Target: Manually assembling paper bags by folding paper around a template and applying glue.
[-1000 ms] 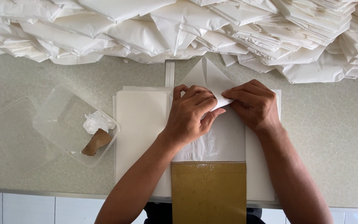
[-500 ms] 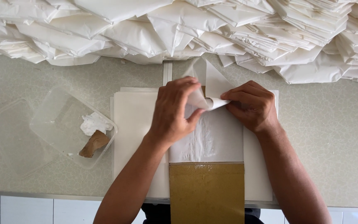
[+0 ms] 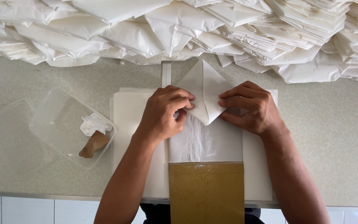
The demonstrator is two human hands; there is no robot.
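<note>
Where it curled, hands [image 3: 212, 110] now press paper [image 3: 204, 93] pointed.

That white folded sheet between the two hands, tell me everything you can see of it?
The white folded sheet looks like thin paper, creased into a diamond-like shape with a ridge down its middle, one point aimed at the heap of folded papers, the other toward the person. It lies on a stack of flat white sheets on the speckled counter. The left hand pinches its left edge; the right hand presses its right edge with its fingertips.
</note>
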